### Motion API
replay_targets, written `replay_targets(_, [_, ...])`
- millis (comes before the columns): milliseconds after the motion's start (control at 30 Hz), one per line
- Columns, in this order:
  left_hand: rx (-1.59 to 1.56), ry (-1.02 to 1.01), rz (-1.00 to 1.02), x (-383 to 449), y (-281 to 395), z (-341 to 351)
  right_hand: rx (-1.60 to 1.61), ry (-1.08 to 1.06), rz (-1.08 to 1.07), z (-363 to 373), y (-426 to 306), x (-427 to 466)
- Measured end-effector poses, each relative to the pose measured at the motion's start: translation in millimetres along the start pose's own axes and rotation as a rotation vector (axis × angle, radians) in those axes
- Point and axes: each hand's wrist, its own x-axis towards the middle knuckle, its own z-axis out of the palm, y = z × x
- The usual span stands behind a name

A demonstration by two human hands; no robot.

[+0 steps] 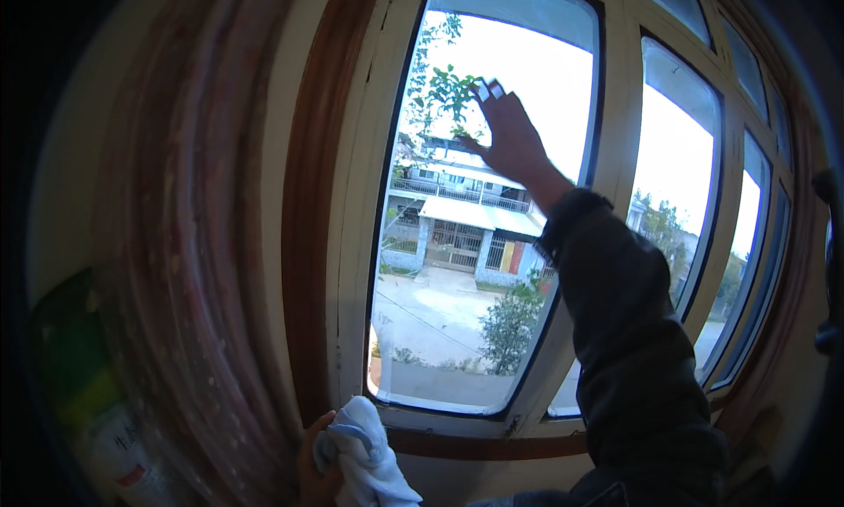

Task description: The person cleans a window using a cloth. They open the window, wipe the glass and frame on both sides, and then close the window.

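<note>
My right hand (517, 134) is raised in front of the glass pane (455, 349) of the nearest window, its thumb apart from the fingers. Pale patches show at its fingertips, and I see no held object there. A dark sleeve covers that arm. Low in the view, my left hand (320, 464) grips a bunched white cloth (376, 467) near the window's lower left corner. A grey-blue piece (353, 432) shows among the folds; its kind is unclear.
Cream window frames (613, 111) with more panes run off to the right. Brown wooden trim (316, 210) edges the window, beside a reddish-brown curtain (191, 243). At lower left stands a green and white bag-like item (119, 434) bearing writing. Outside are a building (455, 230) and trees.
</note>
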Motion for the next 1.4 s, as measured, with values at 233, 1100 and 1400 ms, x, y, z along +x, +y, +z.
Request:
replay_targets(233, [-0.087,-0.001,0.058,21.6,-1.5,6.8,-0.085,0.137,0.390,5.9,72.0,59.7])
replay_targets(1100, [-0.220,-0.398,0.217,88.2,28.3,113.4,1.858,-0.463,0.526,-100.3,-237.8,-300.1])
replay_targets(1400, [0.092,-0.475,0.267,80.5,14.6,143.7,1.752,-0.022,1.009,-135.9,-147.7,-404.2])
